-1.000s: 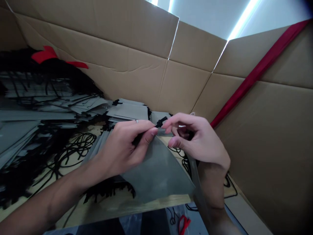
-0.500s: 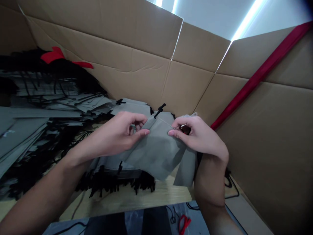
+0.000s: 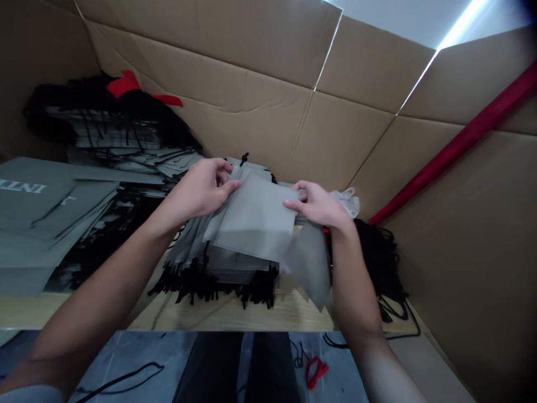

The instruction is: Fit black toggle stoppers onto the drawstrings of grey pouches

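My left hand point(image 3: 204, 187) and my right hand point(image 3: 319, 205) each pinch a top corner of a grey drawstring pouch point(image 3: 255, 219). The pouch lies nearly flat over a stack of like grey pouches point(image 3: 235, 266) whose black cord ends hang toward me. A black cord knot point(image 3: 244, 158) sticks up past the pouch's far edge. Both hands have their fingers closed on the fabric. A second grey piece point(image 3: 310, 263) hangs under my right wrist.
Piles of grey pouches with black cords point(image 3: 62, 207) fill the left of the wooden table point(image 3: 251, 316). Cardboard walls point(image 3: 268, 101) enclose the back and right, with a red strip point(image 3: 457, 143). A black cord bundle point(image 3: 380, 252) lies at right. Red cord point(image 3: 314, 372) lies on the floor.
The hands went from working the cord at the pouch's mouth to holding its corners, then moved away from me and lowered the pouch onto the stack. The view tilted down.
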{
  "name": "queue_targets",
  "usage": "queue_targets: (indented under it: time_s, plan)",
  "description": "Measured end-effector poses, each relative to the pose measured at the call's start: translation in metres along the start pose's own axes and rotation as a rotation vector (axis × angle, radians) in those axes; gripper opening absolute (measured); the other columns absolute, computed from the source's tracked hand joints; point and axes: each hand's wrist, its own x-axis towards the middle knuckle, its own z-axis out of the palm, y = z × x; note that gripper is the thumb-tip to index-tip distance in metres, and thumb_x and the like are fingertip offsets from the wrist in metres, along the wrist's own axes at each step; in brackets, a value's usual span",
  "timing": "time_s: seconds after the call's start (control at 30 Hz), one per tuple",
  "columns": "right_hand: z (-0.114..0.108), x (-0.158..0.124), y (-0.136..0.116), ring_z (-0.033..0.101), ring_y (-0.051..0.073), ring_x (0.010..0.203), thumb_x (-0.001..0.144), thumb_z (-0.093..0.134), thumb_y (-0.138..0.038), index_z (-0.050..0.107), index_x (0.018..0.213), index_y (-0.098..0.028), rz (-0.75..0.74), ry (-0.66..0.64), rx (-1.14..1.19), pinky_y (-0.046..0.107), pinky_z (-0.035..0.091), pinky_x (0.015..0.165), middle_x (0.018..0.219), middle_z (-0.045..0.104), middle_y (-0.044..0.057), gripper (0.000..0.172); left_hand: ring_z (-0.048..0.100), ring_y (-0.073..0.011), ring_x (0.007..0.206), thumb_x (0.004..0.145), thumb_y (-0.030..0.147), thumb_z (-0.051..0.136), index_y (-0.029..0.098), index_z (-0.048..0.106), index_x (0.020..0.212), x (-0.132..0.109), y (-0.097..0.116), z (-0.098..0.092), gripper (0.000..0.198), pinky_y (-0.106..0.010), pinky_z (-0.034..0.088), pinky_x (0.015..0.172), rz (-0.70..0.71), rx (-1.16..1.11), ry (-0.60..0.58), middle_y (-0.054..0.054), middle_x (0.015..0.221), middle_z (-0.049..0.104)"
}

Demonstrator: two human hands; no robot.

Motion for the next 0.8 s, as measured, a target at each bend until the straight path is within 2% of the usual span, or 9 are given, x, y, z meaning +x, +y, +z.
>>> queue_targets:
  time_s: [0.1, 0.23, 0.3, 0.4, 0.47, 0.5, 0.6, 0.67, 0.8]
  plan:
    - [0.037, 0.022, 0.004, 0.072, 0.019, 0.079, 0.101, 0.086, -0.030, 0.068, 0.131, -0.019, 0.016, -0.040, -0.131, 0.029, 0.055, 0.071, 0.088, 0.077, 0.000, 0.037, 0.067, -0.0230, 0.070, 0.096, 0.030, 0.079, 0.015, 0.073, 0.120, 0.000, -0.025, 0.008, 0.029, -0.034, 0.046, 0.067, -0.112, 0.133, -0.051, -0.004, 0.079, 0.076]
    - [0.070, 0.037, 0.004, 0.078, 0.023, 0.101, 0.109, 0.082, -0.039, 0.072, 0.139, -0.018, 0.021, -0.089, -0.273, 0.043, 0.068, 0.093, 0.121, 0.080, 0.007, 0.038, 0.075, -0.0279, 0.083, 0.093, 0.033, 0.081, 0.016, 0.074, 0.123, -0.005, -0.048, 0.017, 0.035, -0.034, 0.051, 0.074, -0.204, 0.287, -0.139, -0.008, 0.091, 0.081]
    - [0.072, 0.038, 0.004, 0.079, 0.026, 0.112, 0.112, 0.079, -0.045, 0.073, 0.142, -0.019, 0.026, -0.106, -0.334, 0.048, 0.070, 0.101, 0.133, 0.079, 0.010, 0.040, 0.076, -0.0298, 0.087, 0.094, 0.036, 0.082, 0.016, 0.075, 0.121, -0.007, -0.053, 0.019, 0.035, -0.037, 0.054, 0.080, -0.231, 0.363, -0.160, -0.010, 0.096, 0.081]
    - [0.057, 0.040, 0.011, 0.079, 0.027, 0.119, 0.113, 0.078, -0.046, 0.074, 0.141, -0.019, 0.058, -0.112, -0.435, 0.050, 0.070, 0.105, 0.138, 0.078, 0.011, 0.039, 0.076, -0.0362, 0.093, 0.092, 0.042, 0.084, 0.017, 0.076, 0.111, -0.008, -0.050, 0.020, 0.033, -0.040, 0.055, 0.085, -0.234, 0.438, -0.149, -0.015, 0.097, 0.079]
    - [0.041, 0.043, 0.022, 0.079, 0.027, 0.120, 0.113, 0.078, -0.044, 0.076, 0.138, -0.018, 0.112, -0.100, -0.515, 0.051, 0.070, 0.105, 0.139, 0.079, 0.012, 0.036, 0.074, -0.0370, 0.091, 0.094, 0.043, 0.079, 0.019, 0.075, 0.101, -0.008, -0.040, 0.017, 0.025, -0.040, 0.051, 0.082, -0.198, 0.450, -0.125, -0.015, 0.090, 0.077]
    - [0.033, 0.045, 0.029, 0.079, 0.028, 0.121, 0.113, 0.078, -0.043, 0.076, 0.139, -0.019, 0.146, -0.088, -0.557, 0.051, 0.070, 0.106, 0.141, 0.078, 0.012, 0.036, 0.071, -0.0349, 0.086, 0.098, 0.043, 0.074, 0.020, 0.074, 0.095, -0.008, -0.032, 0.014, 0.023, -0.039, 0.049, 0.079, -0.167, 0.444, -0.115, -0.014, 0.086, 0.075]
    - [0.020, 0.054, 0.055, 0.078, 0.030, 0.127, 0.112, 0.080, -0.041, 0.075, 0.143, -0.019, 0.240, -0.045, -0.663, 0.051, 0.069, 0.108, 0.147, 0.075, 0.014, 0.038, 0.057, -0.0264, 0.069, 0.105, 0.040, 0.059, 0.022, 0.069, 0.076, -0.010, 0.001, 0.002, 0.036, -0.039, 0.041, 0.073, -0.044, 0.394, -0.089, -0.008, 0.068, 0.063]
    - [0.022, 0.063, 0.071, 0.077, 0.030, 0.129, 0.112, 0.080, -0.041, 0.074, 0.145, -0.019, 0.263, -0.027, -0.699, 0.052, 0.069, 0.109, 0.150, 0.074, 0.014, 0.040, 0.049, -0.0205, 0.060, 0.108, 0.041, 0.055, 0.021, 0.067, 0.070, -0.013, 0.026, -0.008, 0.044, -0.037, 0.036, 0.068, 0.030, 0.337, -0.077, -0.004, 0.062, 0.057]
    - [0.041, 0.079, 0.095, 0.077, 0.031, 0.130, 0.111, 0.080, -0.042, 0.072, 0.148, -0.017, 0.239, -0.010, -0.724, 0.053, 0.069, 0.110, 0.151, 0.073, 0.016, 0.045, 0.038, -0.0134, 0.052, 0.105, 0.035, 0.057, 0.020, 0.064, 0.065, -0.028, 0.062, -0.024, 0.043, -0.032, 0.027, 0.056, 0.183, 0.154, -0.036, 0.002, 0.055, 0.045]
